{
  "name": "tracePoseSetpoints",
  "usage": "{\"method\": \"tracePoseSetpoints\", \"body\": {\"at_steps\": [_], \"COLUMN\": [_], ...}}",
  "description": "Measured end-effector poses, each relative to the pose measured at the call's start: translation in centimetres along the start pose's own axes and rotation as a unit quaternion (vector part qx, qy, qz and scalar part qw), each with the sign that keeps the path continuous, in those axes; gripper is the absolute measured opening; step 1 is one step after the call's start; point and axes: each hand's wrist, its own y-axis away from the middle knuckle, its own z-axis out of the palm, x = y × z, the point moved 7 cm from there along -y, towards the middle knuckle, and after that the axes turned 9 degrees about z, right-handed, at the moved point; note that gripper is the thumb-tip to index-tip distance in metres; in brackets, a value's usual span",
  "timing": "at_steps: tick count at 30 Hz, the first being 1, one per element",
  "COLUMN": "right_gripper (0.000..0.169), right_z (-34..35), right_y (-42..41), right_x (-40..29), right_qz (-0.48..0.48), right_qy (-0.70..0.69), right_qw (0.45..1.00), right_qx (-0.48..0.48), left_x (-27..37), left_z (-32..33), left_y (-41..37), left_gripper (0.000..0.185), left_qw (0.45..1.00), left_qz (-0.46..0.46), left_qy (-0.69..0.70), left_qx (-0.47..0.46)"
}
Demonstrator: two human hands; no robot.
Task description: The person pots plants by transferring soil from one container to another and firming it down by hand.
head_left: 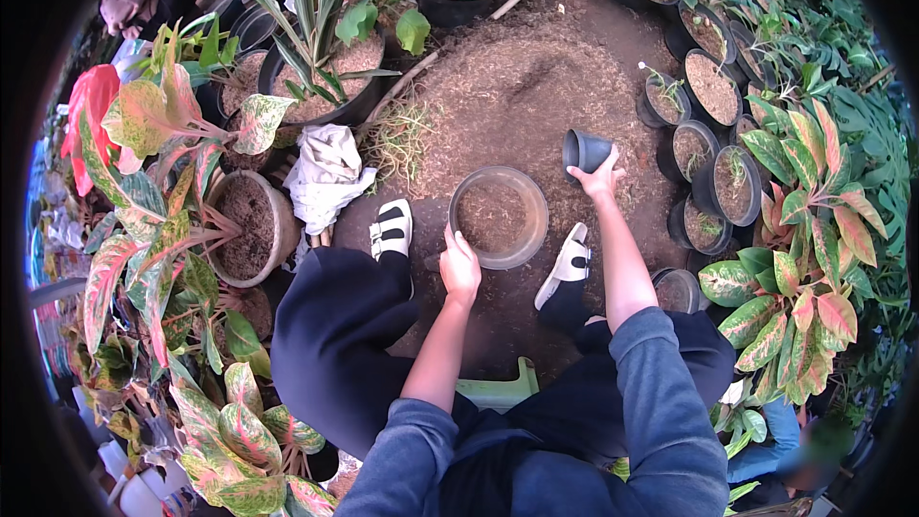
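Note:
A round grey plastic basin (533,250) stands on the soil between my feet, with brown soil or potting mix (492,216) in its bottom. My left hand (460,269) grips its near left rim; some of the fingers are hidden. Farther off to the right, my right hand (602,174) holds a small black plastic plant pot (590,148). This pot is tipped on its side, its mouth facing left, and its inside is mostly in shadow.
Small black pots with seedlings (695,151) line the right side, beside pink-green aglaonema plants (797,287). A large potted aglaonema (283,230) and a white cloth sack (327,172) are at left. Beneath me is a green stool (502,391). A person's blue sleeve (772,441) shows lower right.

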Motion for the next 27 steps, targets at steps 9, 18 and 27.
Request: {"method": "tracePoseSetpoints", "body": {"at_steps": [9, 18, 27], "right_gripper": [0.104, 0.101, 0.103], "right_z": [5.4, -0.7, -6.0], "right_y": [2.3, 3.1, 14.1], "right_x": [-1.4, 0.6, -0.9], "right_qz": [-0.108, -0.045, -0.261], "right_qy": [-0.071, -0.283, -0.115], "right_qw": [0.991, 0.955, 0.958], "right_qx": [-0.023, -0.078, -0.019], "left_x": [0.0, -0.4, -3.8], "left_z": [0.2, -0.1, 1.7], "left_y": [0.0, 0.1, 0.6], "left_gripper": [0.037, 0.036, 0.046], "left_qw": [1.000, 0.999, 0.988], "left_qz": [-0.002, 0.030, 0.007], "left_qy": [-0.002, -0.032, 0.126], "left_qx": [-0.007, -0.027, -0.086]}}
